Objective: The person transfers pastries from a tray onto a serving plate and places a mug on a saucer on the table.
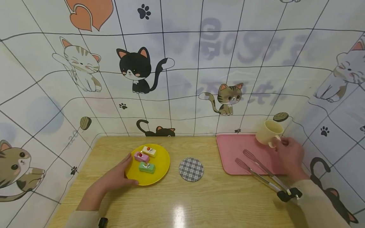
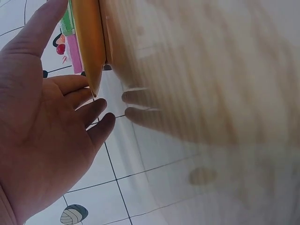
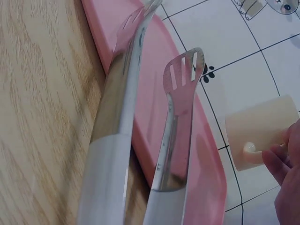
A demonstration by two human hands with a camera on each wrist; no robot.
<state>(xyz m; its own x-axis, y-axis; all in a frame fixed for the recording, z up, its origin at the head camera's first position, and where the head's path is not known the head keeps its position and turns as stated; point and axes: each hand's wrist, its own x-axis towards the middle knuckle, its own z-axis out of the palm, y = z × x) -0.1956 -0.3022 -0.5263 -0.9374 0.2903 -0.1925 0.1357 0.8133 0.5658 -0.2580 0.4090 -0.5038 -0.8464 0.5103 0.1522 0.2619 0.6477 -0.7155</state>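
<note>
My right hand (image 1: 291, 155) pinches the handle of a cream mug (image 1: 266, 131) over the back right of a pink tray (image 1: 233, 152). In the right wrist view, the mug (image 3: 262, 126) shows against the tiled backdrop, apart from the tray. At the left, my left hand (image 1: 118, 177) grips the rim of a yellow plate (image 1: 161, 172), thumb at the near side and fingers farther round. On that plate lie a green toy cake slice (image 1: 146, 167), a pink one (image 1: 141, 157) and a cream one (image 1: 149, 151). The left wrist view shows the plate edge-on.
Metal tongs (image 1: 263, 169) with slotted heads reach across the tray's front edge, their white-handled end by my right wrist. A checked round coaster (image 1: 191, 169) lies between plate and tray. A cat-print backdrop (image 1: 182, 104) rises behind the wooden table (image 1: 171, 202).
</note>
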